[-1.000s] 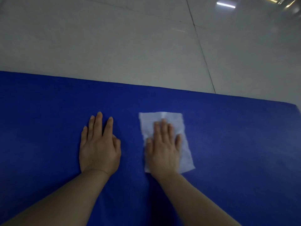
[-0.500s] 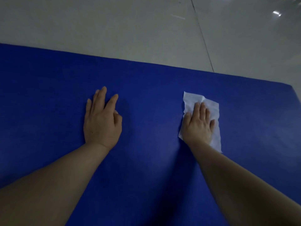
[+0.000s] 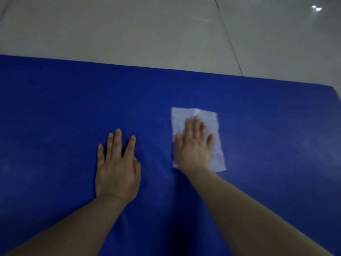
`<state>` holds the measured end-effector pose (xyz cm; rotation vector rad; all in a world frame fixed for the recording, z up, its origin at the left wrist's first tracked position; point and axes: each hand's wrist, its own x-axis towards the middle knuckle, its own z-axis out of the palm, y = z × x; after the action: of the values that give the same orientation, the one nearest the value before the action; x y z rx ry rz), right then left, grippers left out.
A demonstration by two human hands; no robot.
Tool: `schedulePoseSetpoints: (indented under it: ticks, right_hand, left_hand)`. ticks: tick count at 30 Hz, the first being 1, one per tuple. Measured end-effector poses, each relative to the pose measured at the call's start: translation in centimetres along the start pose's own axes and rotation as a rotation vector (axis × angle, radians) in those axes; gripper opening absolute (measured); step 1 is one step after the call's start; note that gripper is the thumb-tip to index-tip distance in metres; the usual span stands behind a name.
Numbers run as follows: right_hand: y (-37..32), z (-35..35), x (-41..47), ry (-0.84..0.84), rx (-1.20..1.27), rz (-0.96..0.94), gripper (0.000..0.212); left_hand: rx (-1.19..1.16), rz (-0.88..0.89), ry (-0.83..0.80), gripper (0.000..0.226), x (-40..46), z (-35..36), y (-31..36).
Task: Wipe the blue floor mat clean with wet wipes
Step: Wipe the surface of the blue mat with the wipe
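A large blue floor mat [image 3: 267,145] covers the lower two thirds of the view. A white wet wipe [image 3: 215,130] lies spread flat on it, right of centre. My right hand [image 3: 193,148] presses flat on the wipe with straight fingers and hides its middle and lower left part. To the left, my left hand [image 3: 116,167] rests flat on the bare mat with fingers stretched forward, about a hand's width from the wipe.
Pale glossy floor tiles [image 3: 147,30] lie beyond the mat's far edge, with a dark grout line [image 3: 228,37] running diagonally. The mat's far right corner [image 3: 334,89] shows at the right edge.
My right hand first slid the wipe to the right across the mat, then back toward the left hand. The left hand stayed planted. The view has shifted a little.
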<state>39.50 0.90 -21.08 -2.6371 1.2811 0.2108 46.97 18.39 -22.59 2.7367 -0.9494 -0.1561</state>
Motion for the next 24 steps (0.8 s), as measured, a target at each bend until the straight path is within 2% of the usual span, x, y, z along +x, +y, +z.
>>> schedulePoseSetpoints:
  ticks: [3,5,6,8,10,11,13,15,18,20,22,24]
  right_hand:
    - [-2.1,0.9,-3.6,-0.052,-0.014,-0.419,0.067]
    - [0.5,1.3,-3.6,-0.063,-0.037,-0.522,0.062]
    - [2.7,1.3,-3.2,0.004,-0.058,-0.453,0.06]
    - [7.6,0.7,-1.9,0.169,-0.08,-0.098,0.057]
    - [11.0,-0.9,-0.9,0.067,0.013,0.323,0.057]
    - [11.3,-1.5,-0.7,0.009,0.09,0.461,0.057]
    - [9.5,-1.6,-0.7,0.015,0.108,0.499,0.059]
    - [5.7,-0.7,-1.3,0.002,0.08,0.334,0.06]
    - [-0.5,1.7,-4.9,0.053,-0.03,-0.145,0.059]
    - [-1.9,2.2,-7.0,0.052,-0.037,-0.396,0.057]
    - [0.0,2.2,-6.9,0.028,-0.051,-0.47,0.053]
    - [3.4,1.5,-5.8,0.03,-0.049,-0.316,0.057]
  left_hand:
    - [-0.022,-0.006,-0.005,0.055,0.3,-0.2,0.0]
    - [-0.032,-0.008,-0.014,0.056,0.3,-0.3,0.0]
    - [-0.037,-0.01,-0.015,0.057,0.2,-0.4,0.1]
    - [-0.044,-0.012,-0.011,0.057,0.2,-0.5,0.2]
    - [-0.047,-0.012,-0.009,0.056,0.2,-0.4,0.2]
    - [-0.049,-0.013,-0.011,0.056,0.3,-0.2,0.1]
    - [-0.034,-0.011,0.004,0.054,0.3,0.0,0.0]
    - [-0.017,-0.008,0.021,0.057,0.3,0.0,0.1]
    - [-0.035,-0.01,0.01,0.054,0.3,0.0,0.1]
    - [-0.044,-0.012,0.006,0.055,0.3,0.0,0.1]
    - [-0.035,-0.006,0.018,0.052,0.3,0.0,0.0]
    - [-0.033,-0.008,0.021,0.053,0.3,0.0,0.0]
